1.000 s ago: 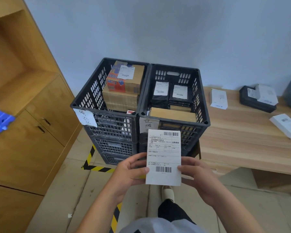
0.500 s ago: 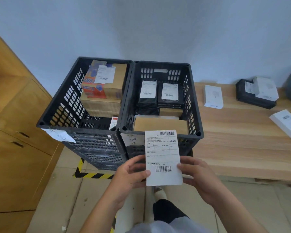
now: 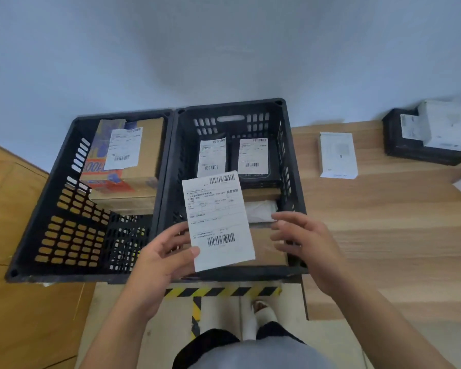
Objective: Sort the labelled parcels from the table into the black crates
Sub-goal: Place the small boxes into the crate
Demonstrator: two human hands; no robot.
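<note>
My left hand (image 3: 160,258) pinches the lower left edge of a flat white labelled parcel (image 3: 218,219) and holds it over the front of the right black crate (image 3: 293,166). My right hand (image 3: 302,239) hovers just right of the parcel, fingers relaxed, touching nothing. The right crate holds two black labelled packets (image 3: 252,158) and brown boxes. The left black crate (image 3: 56,209) holds stacked cardboard boxes, the top one (image 3: 133,153) labelled.
A wooden table (image 3: 383,222) runs along the right, with a white parcel (image 3: 337,155) and a black box topped by a white parcel (image 3: 426,137) on it. Wooden cabinets (image 3: 8,195) stand at the left. Yellow-black floor tape (image 3: 221,291) lies under the crates.
I have stepped closer, so the view now looks down into the crates. The parcel has moved forward over the right crate, and my right hand has let go of it.
</note>
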